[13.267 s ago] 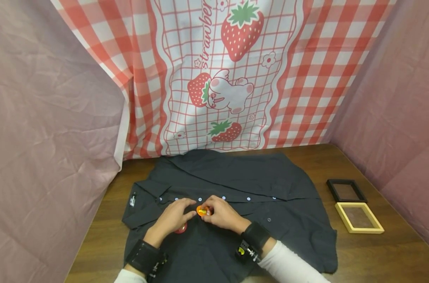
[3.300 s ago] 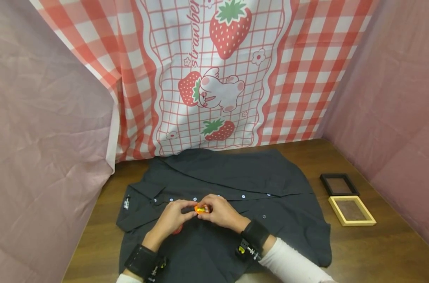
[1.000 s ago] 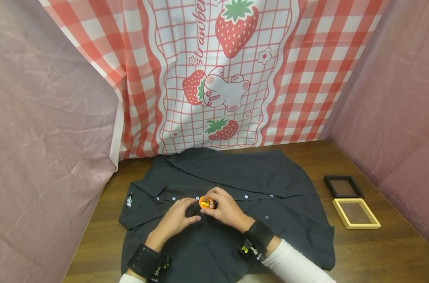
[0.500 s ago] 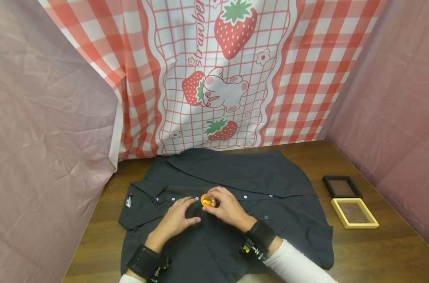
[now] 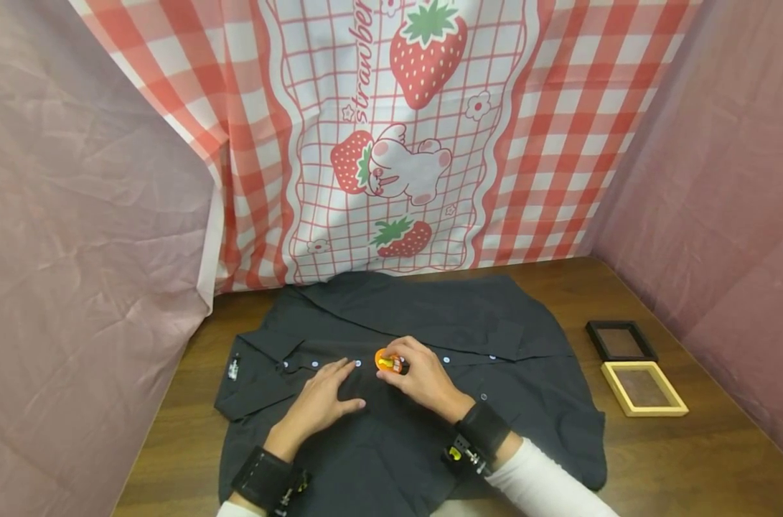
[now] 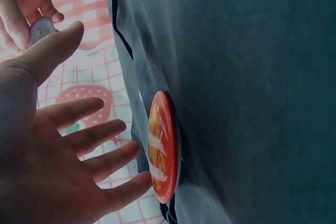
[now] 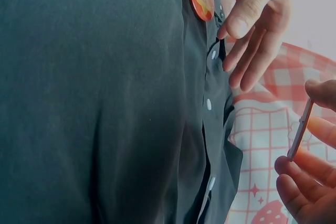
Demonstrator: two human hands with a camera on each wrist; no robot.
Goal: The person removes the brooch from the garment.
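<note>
A dark grey button-up shirt [image 5: 378,445] lies spread on the wooden table. My right hand [image 5: 423,377] pinches a round orange badge [image 5: 383,359] with a yellow figure, above the row of shirt buttons. Seen edge-on in the right wrist view, the badge [image 7: 301,129] sits between thumb and fingertips, apart from the cloth. My left hand [image 5: 320,398] is left of it, fingers spread, holding nothing. A red badge [image 6: 164,148] with yellow marks sits on the shirt front beside the left hand's fingers in the left wrist view; in the head view that hand hides it.
A black square frame [image 5: 593,339] and a pale yellow frame [image 5: 607,388] lie at the table's right. Behind the shirt hangs a red-and-white checked strawberry cloth [image 5: 391,143]. Pink cloth [image 5: 87,215] hangs at both sides.
Both hands were at the orange badge a few seconds ago. The left hand has since come away from it, and the right hand has carried it rightward and slightly farther back.
</note>
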